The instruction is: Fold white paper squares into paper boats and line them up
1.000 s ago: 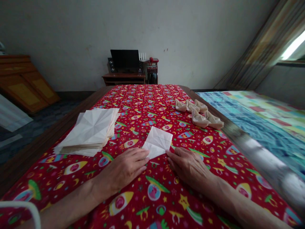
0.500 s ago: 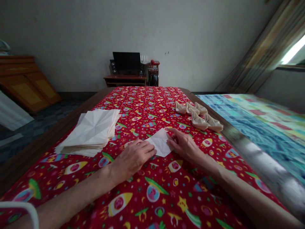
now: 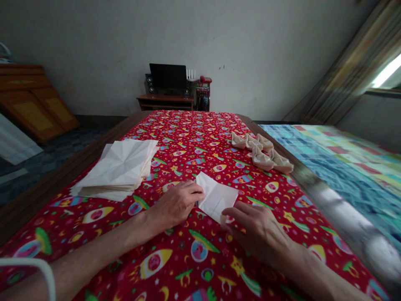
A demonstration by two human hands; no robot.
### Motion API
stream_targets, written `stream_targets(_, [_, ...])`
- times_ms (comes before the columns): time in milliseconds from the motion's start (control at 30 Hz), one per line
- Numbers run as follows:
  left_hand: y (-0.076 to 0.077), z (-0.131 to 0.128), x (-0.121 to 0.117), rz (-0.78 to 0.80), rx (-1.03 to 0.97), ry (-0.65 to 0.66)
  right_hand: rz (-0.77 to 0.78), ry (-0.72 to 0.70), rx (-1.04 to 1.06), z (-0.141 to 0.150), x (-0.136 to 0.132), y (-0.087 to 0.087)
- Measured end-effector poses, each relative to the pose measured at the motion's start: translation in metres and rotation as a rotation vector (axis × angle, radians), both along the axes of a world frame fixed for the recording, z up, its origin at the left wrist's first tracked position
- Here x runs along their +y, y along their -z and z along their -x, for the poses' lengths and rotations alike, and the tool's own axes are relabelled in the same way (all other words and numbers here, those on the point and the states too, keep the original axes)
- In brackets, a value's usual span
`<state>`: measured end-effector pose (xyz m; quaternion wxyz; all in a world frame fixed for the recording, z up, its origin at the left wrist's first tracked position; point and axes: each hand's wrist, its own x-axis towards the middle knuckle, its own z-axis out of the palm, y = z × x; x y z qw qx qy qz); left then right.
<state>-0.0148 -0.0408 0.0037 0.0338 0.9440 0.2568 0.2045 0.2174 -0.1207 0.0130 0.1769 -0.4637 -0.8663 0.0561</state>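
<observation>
A folded white paper sheet [image 3: 216,197] lies on the red rocket-print cloth [image 3: 188,138], between my hands. My left hand [image 3: 177,205] rests flat on the cloth, its fingertips against the sheet's left edge. My right hand [image 3: 257,230] sits lower right, with its fingertips at the sheet's lower corner. Neither hand visibly grips the paper. To the upper left lies a thick stack of creased white paper [image 3: 117,167]. Several folded paper boats [image 3: 261,151] stand in a cluster at the upper right.
A wooden table edge [image 3: 62,188] runs along the left, and another [image 3: 260,136] borders a patchwork bedspread [image 3: 338,175] on the right. A low desk with a monitor [image 3: 168,76] stands beyond the table. A white curved rim [image 3: 28,262] intrudes at bottom left.
The sheet has turned and shifted slightly toward me. My right hand has moved from the sheet's right side down to its lower corner. My left hand has barely moved.
</observation>
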Motion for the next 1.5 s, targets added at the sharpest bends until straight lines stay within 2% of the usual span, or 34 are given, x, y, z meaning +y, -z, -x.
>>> stream_targets(100, [0.003,0.003,-0.010,0.045,-0.034,0.015,-0.157,-0.077,-0.160,0.002,0.003,-0.007])
stream_targets(267, [0.008,0.009,-0.021,0.033,-0.033,0.000,-0.245,-0.178,-0.207,0.002,0.007,-0.008])
stream_targets(367, [0.009,0.009,-0.024,0.032,-0.033,-0.001,-0.224,-0.213,-0.117,-0.002,0.013,-0.001])
stream_targets(467, [0.008,0.009,-0.025,0.041,-0.042,-0.003,-0.134,-0.231,0.068,-0.003,0.021,0.003])
stream_targets(533, [0.006,0.008,-0.026,0.049,-0.049,0.003,0.003,-0.188,0.198,-0.001,0.026,0.003])
stream_targets(633, [0.006,0.008,-0.027,0.059,-0.059,0.013,0.229,-0.014,0.310,0.005,0.035,0.002])
stream_targets(700, [0.007,0.008,-0.028,0.068,-0.061,0.017,0.286,0.104,0.313,0.008,0.042,0.003])
stream_targets(833, [0.008,0.008,-0.027,0.089,-0.067,0.024,0.250,0.215,0.274,0.012,0.054,0.010])
stream_targets(967, [0.008,0.007,-0.027,0.107,-0.065,0.016,0.167,0.247,0.208,0.014,0.056,0.012])
stream_targets(1167, [0.009,0.005,-0.028,0.114,-0.159,0.017,0.131,0.278,0.111,0.018,0.053,0.008])
stream_targets(1367, [0.006,0.006,-0.032,0.091,-0.049,0.018,0.047,0.283,0.055,0.019,0.054,0.011])
stream_targets(1500, [0.006,0.006,-0.031,0.078,-0.001,0.017,0.060,0.316,0.011,0.021,0.053,0.009])
